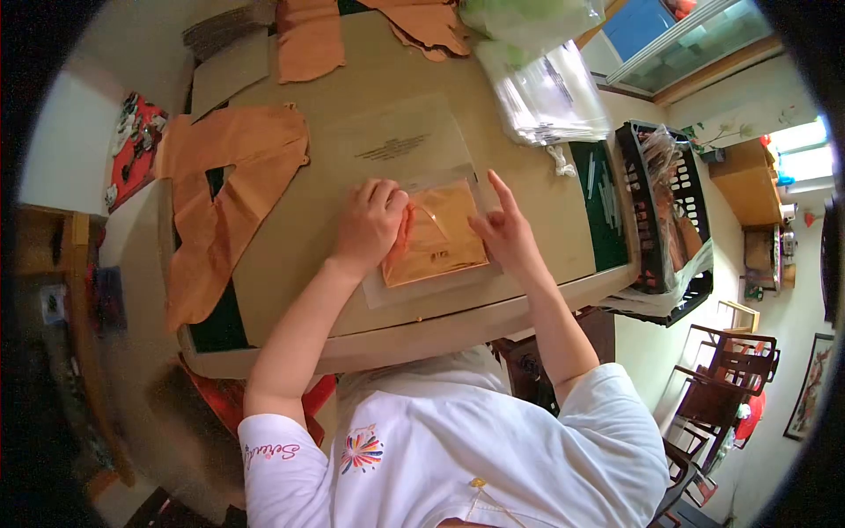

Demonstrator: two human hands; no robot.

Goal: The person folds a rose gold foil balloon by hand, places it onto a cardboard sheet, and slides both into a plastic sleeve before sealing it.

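Note:
A folded orange cloth [451, 231] lies flat in a clear plastic bag [482, 269] near the table's front edge. My left hand [371, 222] is closed at the left side of the package, its fingers curled over a bunched orange edge. On the right side, my right hand [506, 229] has its index finger stretched out and its thumb at the bag's right edge. Its remaining fingers are bent under. Just beyond the package is another flat clear bag [396, 132] with dark printed lines.
Orange cloth pieces lie at the left [233, 194] and far edge [310, 40] of the table [546, 202]. A stack of clear bags [550, 92] sits at the far right. Beside the table's right edge stands a black plastic crate [647, 255] with wrapped items.

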